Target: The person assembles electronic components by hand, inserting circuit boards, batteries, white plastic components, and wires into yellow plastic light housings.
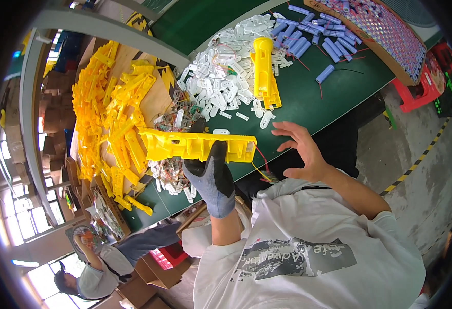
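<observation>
My left hand (211,177), in a grey and black glove, grips a long yellow plastic housing (197,145) held level over the green table (308,98). Thin red and yellow wires hang from the housing's right end down to a small part (268,176). Bare and with its fingers spread, my right hand (302,149) hovers just right of that end and holds nothing. Farther back, another yellow housing (264,72) lies on a heap of white plastic pieces (220,77).
A big pile of yellow housings (110,113) fills the left of the table. Blue cylindrical cells (308,33) lie at the back beside a cardboard tray (390,67) of more cells. Small wired parts (172,175) sit near the front edge. Another person (94,268) sits at lower left.
</observation>
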{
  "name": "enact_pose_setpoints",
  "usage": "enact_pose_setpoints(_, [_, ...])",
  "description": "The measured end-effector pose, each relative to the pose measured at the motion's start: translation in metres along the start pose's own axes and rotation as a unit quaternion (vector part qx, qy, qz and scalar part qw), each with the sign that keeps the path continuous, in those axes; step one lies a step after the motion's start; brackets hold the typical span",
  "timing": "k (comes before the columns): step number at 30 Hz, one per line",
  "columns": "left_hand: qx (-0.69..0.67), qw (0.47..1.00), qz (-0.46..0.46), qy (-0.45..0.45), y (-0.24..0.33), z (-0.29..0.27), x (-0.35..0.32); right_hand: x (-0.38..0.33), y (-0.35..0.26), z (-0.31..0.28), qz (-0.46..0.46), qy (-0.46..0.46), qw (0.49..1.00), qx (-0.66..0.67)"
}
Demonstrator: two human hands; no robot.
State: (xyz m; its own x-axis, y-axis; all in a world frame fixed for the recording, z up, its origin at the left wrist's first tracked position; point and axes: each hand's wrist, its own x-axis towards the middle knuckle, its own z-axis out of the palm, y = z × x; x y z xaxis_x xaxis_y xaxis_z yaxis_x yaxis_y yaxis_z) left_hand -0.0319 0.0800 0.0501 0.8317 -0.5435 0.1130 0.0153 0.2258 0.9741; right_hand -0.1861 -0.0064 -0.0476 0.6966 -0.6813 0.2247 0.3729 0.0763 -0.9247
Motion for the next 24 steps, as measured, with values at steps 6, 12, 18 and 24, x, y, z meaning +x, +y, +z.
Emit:
enact_pose_setpoints(6, [-0.048, 0.997, -0.002, -0.067, -0.005, 0.021, 0.017, -0.011, -0.009, -0.023, 0.031, -0.077, 0.968, 0.235])
enact_pose_setpoints(12, [-0.050, 0.992, -0.007, -0.119, -0.037, 0.020, 0.020, -0.034, -0.001, -0.035, -0.018, 0.056, 0.993, 0.103])
enact_pose_setpoints(18, [-0.057, 0.988, -0.019, -0.145, -0.086, 0.031, 0.030, -0.044, -0.010, -0.063, -0.025, 0.085, 0.960, -0.264])
enact_pose_setpoints(24, [-0.062, 0.970, -0.069, -0.223, -0.117, 0.044, 0.033, -0.060, -0.003, -0.062, -0.042, 0.105, 0.968, -0.223])
